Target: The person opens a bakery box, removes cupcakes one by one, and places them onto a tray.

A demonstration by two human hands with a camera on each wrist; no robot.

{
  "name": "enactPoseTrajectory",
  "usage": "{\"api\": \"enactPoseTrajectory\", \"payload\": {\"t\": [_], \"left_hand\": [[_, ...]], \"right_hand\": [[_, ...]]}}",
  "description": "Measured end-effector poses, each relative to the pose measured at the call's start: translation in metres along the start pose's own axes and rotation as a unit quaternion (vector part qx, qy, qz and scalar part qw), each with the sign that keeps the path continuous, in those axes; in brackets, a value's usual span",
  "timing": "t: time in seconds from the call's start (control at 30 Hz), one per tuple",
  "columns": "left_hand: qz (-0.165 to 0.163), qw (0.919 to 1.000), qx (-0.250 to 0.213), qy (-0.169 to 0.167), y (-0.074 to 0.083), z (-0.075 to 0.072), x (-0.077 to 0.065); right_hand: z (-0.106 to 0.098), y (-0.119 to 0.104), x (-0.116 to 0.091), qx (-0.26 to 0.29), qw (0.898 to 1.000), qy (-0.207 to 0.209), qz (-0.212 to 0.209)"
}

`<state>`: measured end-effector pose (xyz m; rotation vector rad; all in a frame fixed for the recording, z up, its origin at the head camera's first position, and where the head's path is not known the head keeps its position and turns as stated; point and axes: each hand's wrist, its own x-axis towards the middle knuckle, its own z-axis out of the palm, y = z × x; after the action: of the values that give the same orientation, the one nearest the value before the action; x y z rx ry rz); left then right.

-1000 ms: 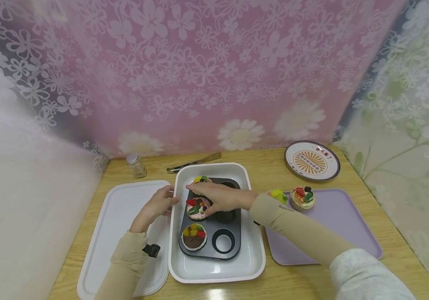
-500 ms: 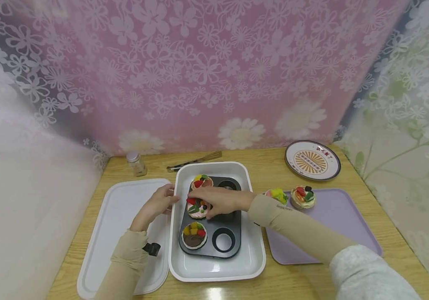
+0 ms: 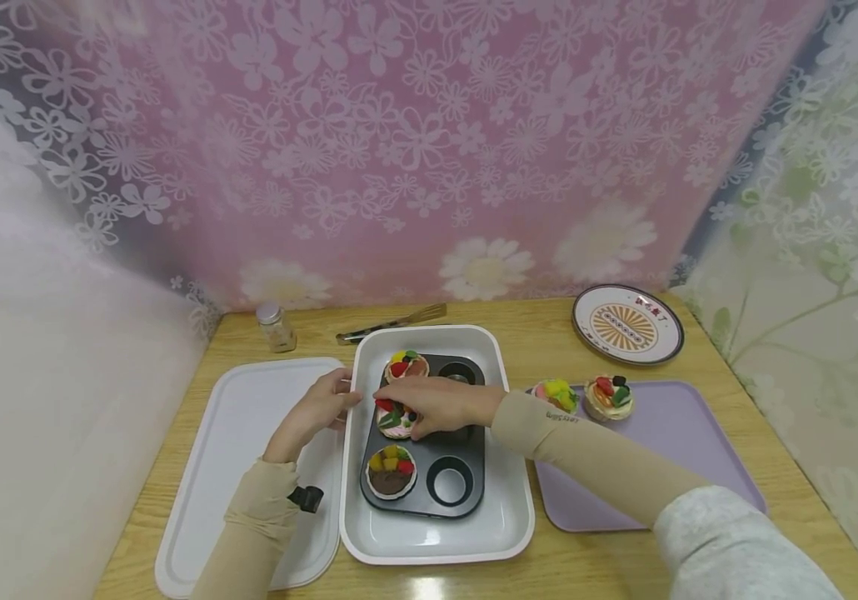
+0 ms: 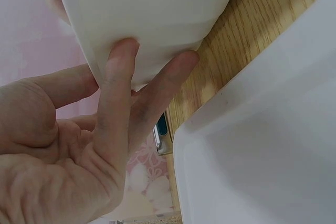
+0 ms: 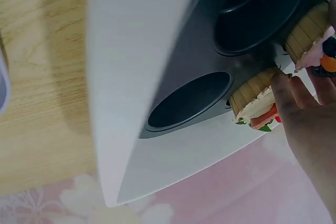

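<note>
In the head view, a white basin [image 3: 436, 556] holds a dark muffin tin [image 3: 423, 487]. Three fruit tarts sit in its left column: a chocolate one [image 3: 390, 475] nearest, a pink-cream one [image 3: 393, 425] in the middle, and one with yellow and red fruit [image 3: 406, 367] farthest. My right hand [image 3: 444, 402] reaches over from the right and grips the pink-cream tart between thumb and fingers. In the right wrist view, that tart [image 5: 311, 32] sits tilted above the tin, its ribbed side showing. With nearly straight fingers, my left hand [image 3: 316, 410] touches the basin's outer left wall [image 4: 152, 14].
Two more fruit tarts, a yellow one [image 3: 558, 394] and a red one [image 3: 608, 397], stand on a purple tray [image 3: 669, 467]. A white tray [image 3: 212, 483] lies left of the basin. Behind are a jar [image 3: 276, 327], tongs [image 3: 391, 323] and a plate [image 3: 627, 325].
My right hand has drawn slightly nearer, from over the far tart onto the middle one, uncovering the far tart. My left hand has stayed at the basin's wall.
</note>
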<state>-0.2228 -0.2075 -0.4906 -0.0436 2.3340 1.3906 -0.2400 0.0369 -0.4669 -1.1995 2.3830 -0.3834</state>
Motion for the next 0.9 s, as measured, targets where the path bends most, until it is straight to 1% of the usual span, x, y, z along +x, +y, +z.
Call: {"api": "enactPoseTrajectory", "payload": {"t": [0.2, 0.4, 0.5, 0.63, 0.73, 0.9], "left_hand": [[0.006, 1.0000, 0.004, -0.001, 0.0001, 0.0007, 0.0007], [-0.001, 1.0000, 0.002, -0.003, -0.0008, 0.0011, 0.0007], [-0.005, 1.0000, -0.001, -0.004, -0.0007, 0.0014, 0.0001], [-0.001, 1.0000, -0.003, -0.005, -0.0009, 0.0011, -0.0009], [0.007, 1.0000, -0.003, -0.005, -0.0008, 0.0008, -0.0026], [0.007, 0.9999, -0.007, -0.005, -0.0007, 0.0008, -0.0037]], "right_hand": [[0.0031, 0.0012, -0.0003, -0.022, 1.000, 0.008, -0.005], [0.0067, 0.0050, 0.0009, -0.034, 0.999, 0.022, -0.023], [0.0067, 0.0057, 0.0008, -0.031, 0.999, 0.024, -0.028], [0.0053, 0.0056, 0.0011, -0.026, 0.999, 0.025, -0.032], [0.0041, 0.0055, 0.0017, -0.018, 0.999, 0.025, -0.031], [0.0035, 0.0057, 0.0025, -0.004, 0.999, 0.019, -0.028]]}}
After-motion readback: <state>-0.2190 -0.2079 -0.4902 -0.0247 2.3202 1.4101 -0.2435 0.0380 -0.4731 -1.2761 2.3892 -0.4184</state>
